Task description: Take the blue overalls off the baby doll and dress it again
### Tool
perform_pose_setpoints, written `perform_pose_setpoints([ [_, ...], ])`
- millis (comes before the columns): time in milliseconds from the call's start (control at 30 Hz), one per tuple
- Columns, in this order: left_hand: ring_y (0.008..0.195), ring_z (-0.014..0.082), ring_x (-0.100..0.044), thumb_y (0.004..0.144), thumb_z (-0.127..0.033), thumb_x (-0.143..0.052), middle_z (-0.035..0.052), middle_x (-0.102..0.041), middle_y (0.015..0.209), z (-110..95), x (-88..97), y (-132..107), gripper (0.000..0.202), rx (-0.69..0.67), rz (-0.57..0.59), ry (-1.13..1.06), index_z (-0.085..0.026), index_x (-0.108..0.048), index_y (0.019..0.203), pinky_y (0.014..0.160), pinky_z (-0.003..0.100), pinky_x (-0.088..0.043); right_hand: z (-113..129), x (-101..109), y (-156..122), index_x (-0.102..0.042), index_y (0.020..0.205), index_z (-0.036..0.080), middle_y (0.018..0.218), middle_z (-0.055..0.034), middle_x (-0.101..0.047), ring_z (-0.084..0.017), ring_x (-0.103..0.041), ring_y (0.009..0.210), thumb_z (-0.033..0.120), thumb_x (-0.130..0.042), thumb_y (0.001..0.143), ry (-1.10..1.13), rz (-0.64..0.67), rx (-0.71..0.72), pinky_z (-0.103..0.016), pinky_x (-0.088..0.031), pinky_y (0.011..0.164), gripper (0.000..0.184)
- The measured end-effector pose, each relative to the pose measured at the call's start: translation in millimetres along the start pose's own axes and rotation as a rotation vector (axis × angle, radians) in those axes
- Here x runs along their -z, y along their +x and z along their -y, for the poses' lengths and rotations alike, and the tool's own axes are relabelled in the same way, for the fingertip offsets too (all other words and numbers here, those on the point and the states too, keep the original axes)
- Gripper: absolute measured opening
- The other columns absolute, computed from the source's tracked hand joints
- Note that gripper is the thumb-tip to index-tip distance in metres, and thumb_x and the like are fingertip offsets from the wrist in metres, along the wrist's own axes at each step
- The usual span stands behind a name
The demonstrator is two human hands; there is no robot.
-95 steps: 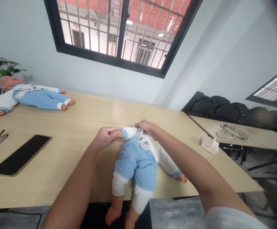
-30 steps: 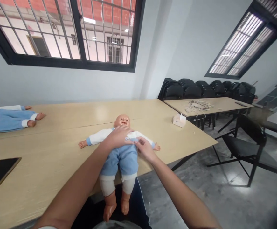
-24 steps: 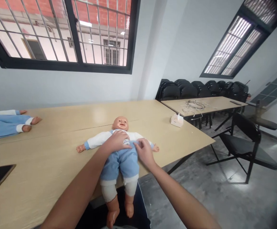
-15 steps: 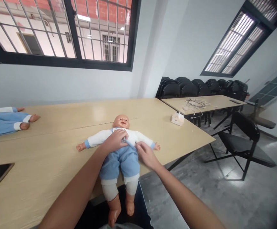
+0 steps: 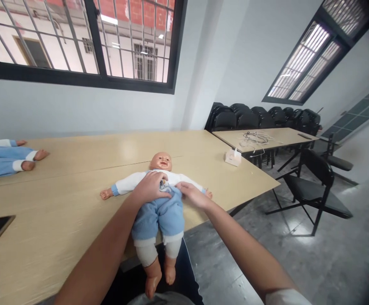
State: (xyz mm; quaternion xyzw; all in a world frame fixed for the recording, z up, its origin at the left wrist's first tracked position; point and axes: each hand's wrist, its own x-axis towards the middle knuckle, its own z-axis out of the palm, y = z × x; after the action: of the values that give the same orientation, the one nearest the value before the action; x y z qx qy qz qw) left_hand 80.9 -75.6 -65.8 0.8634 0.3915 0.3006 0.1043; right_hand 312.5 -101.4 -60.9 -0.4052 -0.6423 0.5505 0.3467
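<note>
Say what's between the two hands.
In the head view, blue and white clothing worn by the doll lies between the left hand and the right hand.

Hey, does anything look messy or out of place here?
Yes, the cables on the far table lie in a loose tangle rather than bundled. Also, the doll's feet extend past the edge of the near table. Nothing looks spilled or damaged.

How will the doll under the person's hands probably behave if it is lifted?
This doll has a glossy head and feet, so these probably stay stiff. Its wrinkled blue trousers would likely bend and bunch when gripped.
</note>
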Motion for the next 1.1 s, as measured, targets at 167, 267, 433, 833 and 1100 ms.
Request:
perform_pose_setpoints([
  [167, 0.087, 0.0225, -0.056, 0.083, -0.056, -0.076, 0.0010, -0.060, 0.083, -2, 3.7, 2, 0.044, -0.131, 0.037, -0.035, -0.022, -0.049, 0.075, 0.080, 0.036, -0.041, 3, -3, 5, -0.065, 0.091, 0.019, 0.063, 0.0052, -0.052, -0.008, -0.030, 0.046, 0.053, -0.068, 0.085, 0.067, 0.074, -0.150, -0.024, -0.019, 0.046, 0.034],
  [267, 0.086, 0.0216, -0.055, 0.084, -0.055, -0.075, 0.0012, -0.060, 0.083, -2, 4.4, 2, 0.045, -0.168, 0.035, -0.039, -0.022, -0.047, 0.072, 0.080, 0.036, -0.042, 11, -1, 11, -0.069, 0.092, 0.019, 0.059, 0.0069, -0.049, -0.008, -0.031, 0.046, 0.045, -0.073, 0.082, -0.048, 0.222, -0.170, -0.024, -0.019, 0.045, 0.029],
  [433, 0.115, 0.0313, -0.059, 0.069, -0.056, -0.086, 0.0081, -0.065, 0.121, 2, 2.9, -1, 0.067, -0.059, 0.003, -0.065, -0.022, -0.058, 0.118, 0.094, 0.043, -0.046, 14, 1, 21, -0.059, 0.070, 0.020, 0.054, 0.0066, -0.044, -0.009, -0.031, 0.050, 0.051, -0.073, 0.082, -0.074, 0.126, -0.122, -0.024, -0.019, 0.048, 0.036],
  [833, 0.117, 0.0310, -0.057, 0.073, -0.051, -0.084, 0.0072, -0.066, 0.118, 2, 1.7, -3, 0.055, 0.037, -0.033, -0.127, -0.024, -0.058, 0.114, 0.105, 0.047, -0.040, 3, 6, -6, -0.068, 0.082, 0.018, 0.075, 0.0006, -0.061, -0.014, -0.049, 0.068, 0.039, -0.072, 0.080, -0.293, 0.035, -0.012, -0.024, -0.036, 0.061, 0.022],
  [1100, 0.112, 0.0313, -0.058, 0.084, -0.058, -0.074, 0.0094, -0.066, 0.113, -51, -2.2, -12, 0.047, -0.198, 0.029, -0.040, -0.024, -0.062, 0.113, 0.103, 0.050, -0.042, -16, -5, -19, -0.052, 0.065, 0.021, 0.055, 0.0038, -0.050, -0.013, -0.043, 0.054, 0.031, -0.057, 0.084, -0.318, -0.157, -0.122, -0.025, -0.030, 0.054, 0.022],
])
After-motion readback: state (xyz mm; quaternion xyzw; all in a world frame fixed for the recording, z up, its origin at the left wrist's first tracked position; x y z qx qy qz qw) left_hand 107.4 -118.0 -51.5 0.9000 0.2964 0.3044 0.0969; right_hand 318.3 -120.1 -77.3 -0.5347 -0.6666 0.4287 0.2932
